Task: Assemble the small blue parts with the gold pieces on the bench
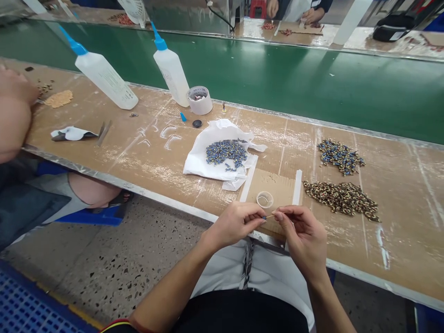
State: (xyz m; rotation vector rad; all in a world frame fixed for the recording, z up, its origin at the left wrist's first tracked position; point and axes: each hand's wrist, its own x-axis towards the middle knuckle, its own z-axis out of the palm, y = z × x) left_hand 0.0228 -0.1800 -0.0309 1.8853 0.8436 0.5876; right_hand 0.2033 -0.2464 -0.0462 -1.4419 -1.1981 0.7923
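Note:
My left hand and my right hand meet in a pinch at the front edge of the workbench. Between their fingertips runs a thin stick with a tiny blue piece at its left end. Just beyond the fingers stands a small clear cup on a cardboard pad. A white cloth left of the pad carries a heap of small blue parts. To the right lie a pile of blue-and-gold parts and a larger pile of gold parts.
Two white squeeze bottles with blue nozzles and a tape roll stand at the bench's far side, before a green conveyor belt. Another person's arm rests at the left edge. Someone else's hands work across the belt.

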